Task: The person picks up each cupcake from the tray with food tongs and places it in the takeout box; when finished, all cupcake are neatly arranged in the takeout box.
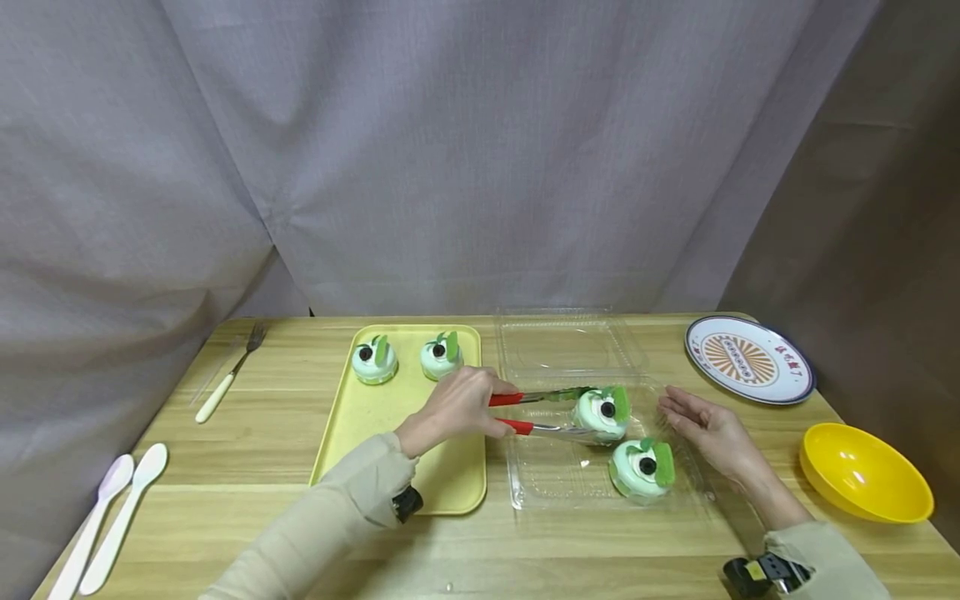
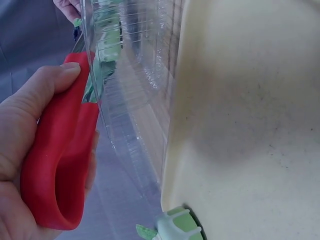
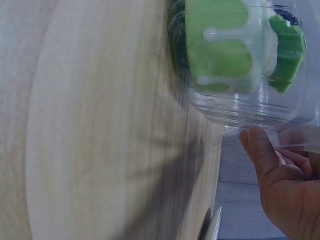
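Note:
My left hand [image 1: 461,402] grips red-handled tongs [image 2: 52,155], its thumb on one arm. The tongs' tips reach around a small green cake [image 1: 598,423] with white cream, a dark round topping and green leaves, inside a hinged clear plastic container [image 1: 517,493]. Another green cake [image 1: 632,478] sits in the container's front right. My right hand [image 1: 712,435] rests at the container's right side with fingers extended, its fingertips right at the clear wall in the right wrist view. Two similar cakes, one at the left [image 1: 372,367] and one at the right [image 1: 435,365], stand at the back of a yellow tray [image 1: 367,433].
The container's lid [image 1: 566,342] lies folded back. At right are a patterned white plate [image 1: 780,350] and a yellow bowl [image 1: 862,475]. On the left lie a fork [image 1: 217,396] and two white spoons, one of them [image 1: 123,521] nearer the tray. A grey curtain [image 1: 450,167] hangs behind.

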A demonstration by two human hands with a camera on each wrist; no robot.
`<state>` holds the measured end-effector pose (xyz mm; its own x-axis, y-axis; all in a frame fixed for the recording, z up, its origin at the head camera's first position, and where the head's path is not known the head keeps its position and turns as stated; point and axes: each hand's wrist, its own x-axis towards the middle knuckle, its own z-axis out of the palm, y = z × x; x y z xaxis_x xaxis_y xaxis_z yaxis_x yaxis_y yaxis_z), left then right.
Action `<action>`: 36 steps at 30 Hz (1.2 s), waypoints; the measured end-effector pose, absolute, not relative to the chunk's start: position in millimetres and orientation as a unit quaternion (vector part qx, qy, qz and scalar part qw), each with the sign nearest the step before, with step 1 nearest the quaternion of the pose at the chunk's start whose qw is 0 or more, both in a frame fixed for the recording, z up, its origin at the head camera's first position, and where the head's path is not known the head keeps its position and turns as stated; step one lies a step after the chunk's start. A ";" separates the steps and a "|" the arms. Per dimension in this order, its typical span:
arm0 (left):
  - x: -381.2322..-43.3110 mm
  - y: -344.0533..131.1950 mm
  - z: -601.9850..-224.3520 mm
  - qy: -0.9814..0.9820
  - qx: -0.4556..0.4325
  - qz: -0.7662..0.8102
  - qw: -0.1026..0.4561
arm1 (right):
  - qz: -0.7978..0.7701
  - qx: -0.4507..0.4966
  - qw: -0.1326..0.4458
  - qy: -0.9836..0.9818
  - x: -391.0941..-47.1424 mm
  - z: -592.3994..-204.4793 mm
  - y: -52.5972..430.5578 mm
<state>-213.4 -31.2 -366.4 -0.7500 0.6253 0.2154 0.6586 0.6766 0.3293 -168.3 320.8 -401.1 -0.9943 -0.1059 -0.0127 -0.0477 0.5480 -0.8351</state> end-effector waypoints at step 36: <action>-205.4 -16.0 -358.9 -0.928 -0.330 -0.170 0.018 | -0.473 -0.044 0.028 0.880 -168.0 -400.8 320.2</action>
<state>-205.4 -16.0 -358.9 -0.7818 0.6062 0.1458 0.6185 0.7245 0.3041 -168.0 320.2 -400.8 -0.9946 -0.1033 -0.0073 -0.0509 0.5490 -0.8343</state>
